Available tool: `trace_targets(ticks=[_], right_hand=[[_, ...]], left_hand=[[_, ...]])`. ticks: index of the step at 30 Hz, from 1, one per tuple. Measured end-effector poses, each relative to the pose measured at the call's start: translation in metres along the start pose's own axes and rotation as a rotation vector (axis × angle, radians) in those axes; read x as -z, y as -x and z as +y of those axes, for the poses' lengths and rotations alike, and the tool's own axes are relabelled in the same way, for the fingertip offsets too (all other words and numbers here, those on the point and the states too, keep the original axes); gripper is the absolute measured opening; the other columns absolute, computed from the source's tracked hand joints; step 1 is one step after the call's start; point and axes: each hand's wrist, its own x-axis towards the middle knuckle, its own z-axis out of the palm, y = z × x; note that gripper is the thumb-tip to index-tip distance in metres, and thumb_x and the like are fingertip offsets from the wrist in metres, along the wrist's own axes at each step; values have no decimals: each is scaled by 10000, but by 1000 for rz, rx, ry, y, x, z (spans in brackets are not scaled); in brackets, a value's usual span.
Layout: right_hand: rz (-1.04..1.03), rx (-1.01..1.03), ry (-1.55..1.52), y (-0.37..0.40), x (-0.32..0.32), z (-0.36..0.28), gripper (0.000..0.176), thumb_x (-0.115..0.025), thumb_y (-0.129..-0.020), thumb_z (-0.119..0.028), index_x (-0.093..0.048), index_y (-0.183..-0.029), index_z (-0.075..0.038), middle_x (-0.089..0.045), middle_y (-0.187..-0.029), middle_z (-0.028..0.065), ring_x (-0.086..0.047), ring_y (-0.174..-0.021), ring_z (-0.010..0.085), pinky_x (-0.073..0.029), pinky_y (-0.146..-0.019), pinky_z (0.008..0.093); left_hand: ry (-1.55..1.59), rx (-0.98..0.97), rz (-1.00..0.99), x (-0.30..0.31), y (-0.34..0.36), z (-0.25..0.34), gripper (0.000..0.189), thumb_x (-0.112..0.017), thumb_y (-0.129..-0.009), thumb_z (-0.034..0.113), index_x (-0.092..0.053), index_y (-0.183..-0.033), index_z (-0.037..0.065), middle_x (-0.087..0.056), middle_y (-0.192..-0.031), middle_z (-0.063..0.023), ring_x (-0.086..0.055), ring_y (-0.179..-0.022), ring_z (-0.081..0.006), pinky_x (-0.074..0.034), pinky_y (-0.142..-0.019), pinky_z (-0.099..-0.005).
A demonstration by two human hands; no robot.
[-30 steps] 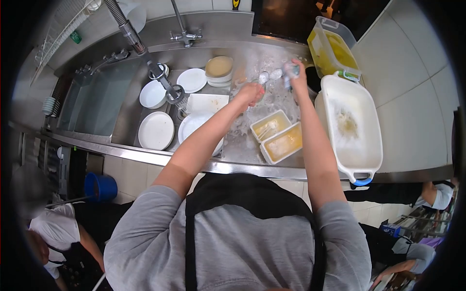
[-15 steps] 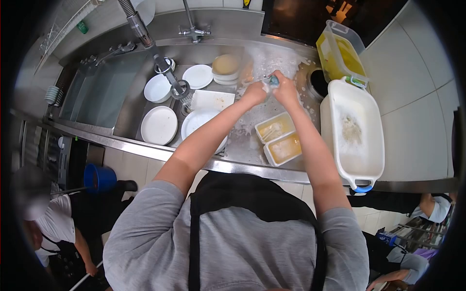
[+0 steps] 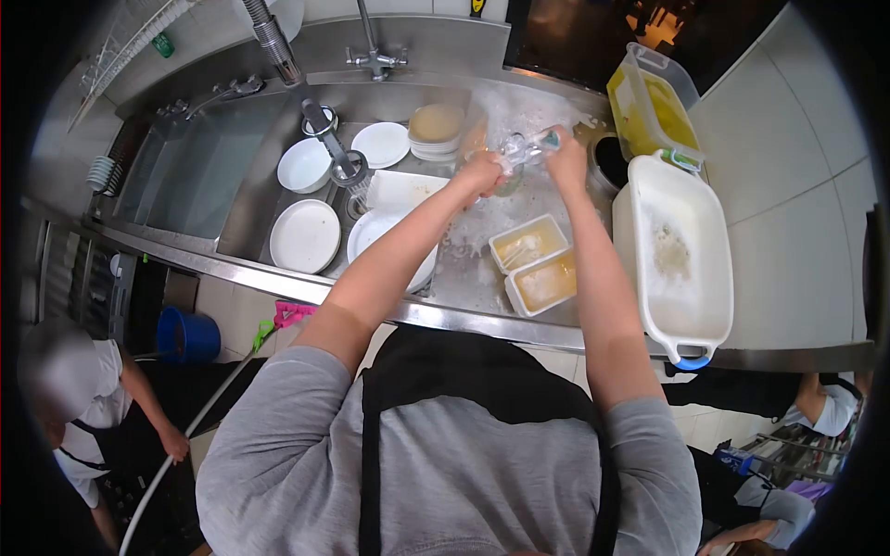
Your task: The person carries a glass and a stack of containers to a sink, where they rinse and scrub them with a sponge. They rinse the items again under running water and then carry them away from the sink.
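Both my hands are over the soapy steel counter. My left hand (image 3: 484, 174) is closed around a clear, shiny glass (image 3: 515, 145), whose exact shape is blurred. A small teal sponge (image 3: 551, 140) is gripped in my right hand (image 3: 567, 157), at the far end of the glass. Below them on the counter sit two white rectangular tubs, a back tub (image 3: 528, 222) and a front tub (image 3: 549, 301), holding yellowish liquid; pale sticks or handles show in the back one.
Left of my hands, the sink basin holds white plates (image 3: 305, 236), a bowl (image 3: 305, 165) and a plate stack (image 3: 436, 130) under a spray hose (image 3: 320, 130). To the right stand a white basin (image 3: 723, 241) and a clear bin (image 3: 693, 102). A person (image 3: 116, 380) holds a pole at lower left.
My hands have moved apart, the right one to the right with the sponge, and the clear glass now shows between them. At lower left, the person's pole and a pink-and-green mop end have come into view.
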Motion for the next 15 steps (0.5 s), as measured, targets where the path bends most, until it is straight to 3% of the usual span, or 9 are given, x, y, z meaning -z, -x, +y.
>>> trace_targets(ticks=[4, 6, 7, 9, 10, 12, 13, 14, 15], right_hand=[[83, -24, -141, 6, 10, -7, 281, -577, -664, -78, -546, -937, -136, -600, -816, 166, -576, -772, 334, -454, -629, 362], [-157, 43, 81, 27, -5, -20, 289, -569, -645, -75, -551, -928, -134, -589, -842, 185, -556, -808, 360, -447, -671, 385], [-128, 106, 178, 32, 0, -22, 271, -574, -644, -96, -551, -912, -132, -592, -844, 181, -558, -826, 353, -433, -703, 403], [-122, 65, 276, 26, 12, -1, 307, -582, -629, -92, -556, -930, -148, -596, -851, 167, -562, -832, 342, -438, -718, 406], [-114, 30, 377, 23, 24, 10, 344, -590, -613, -88, -561, -948, -163, -599, -857, 153, -566, -839, 331, -442, -732, 409], [169, -8, 177, 24, 60, 33, 315, -581, -624, -71, -570, -927, -156, -597, -839, 155, -570, -812, 326, -447, -717, 391], [240, 28, 100, 14, 79, 68, 297, -585, -636, -87, -571, -928, -140, -601, -836, 155, -584, -778, 300, -451, -684, 366], [324, 26, 91, 14, 103, 90, 283, -584, -652, -130, -568, -935, -124, -605, -840, 152, -589, -766, 283, -445, -672, 353], [312, -260, 52, 14, 129, 105, 323, -591, -668, -186, -560, -983, -124, -611, -861, 142, -589, -787, 274, -441, -693, 352]], left_hand=[[-270, -127, 79, 7, -38, -38, 125, -463, -723, 85, -558, -744, 7, -544, -598, -104, -486, -440, -192, -340, -374, -324], [-445, -476, 204, -3, -46, -45, 178, -500, -695, 120, -590, -759, -19, -595, -719, -216, -589, -619, -321, -446, -518, -391], [-446, -473, 199, -4, -43, -42, 178, -500, -695, 120, -590, -759, -19, -595, -719, -216, -589, -619, -321, -446, -518, -391], [-727, -374, -8, -6, -33, -35, 223, -505, -677, 128, -598, -791, -39, -574, -811, -269, -574, -772, -388, -458, -665, -414], [-729, -373, -14, -8, -32, -48, 223, -505, -677, 128, -598, -791, -39, -574, -811, -269, -574, -772, -388, -458, -665, -414], [-913, -324, -247, -15, -22, -75, 217, -498, -680, 138, -602, -743, -42, -582, -784, -252, -583, -757, -365, -458, -664, -408], [-911, -321, -245, -19, -14, -77, 217, -498, -680, 138, -602, -743, -42, -582, -784, -252, -583, -757, -365, -458, -664, -408], [-844, -188, -356, -24, -3, -79, 212, -494, -682, 138, -604, -720, -39, -582, -777, -249, -581, -755, -367, -458, -673, -409], [-772, -53, -466, -27, 6, -79, 209, -490, -683, 138, -606, -697, -36, -582, -770, -247, -580, -753, -368, -457, -681, -410]])
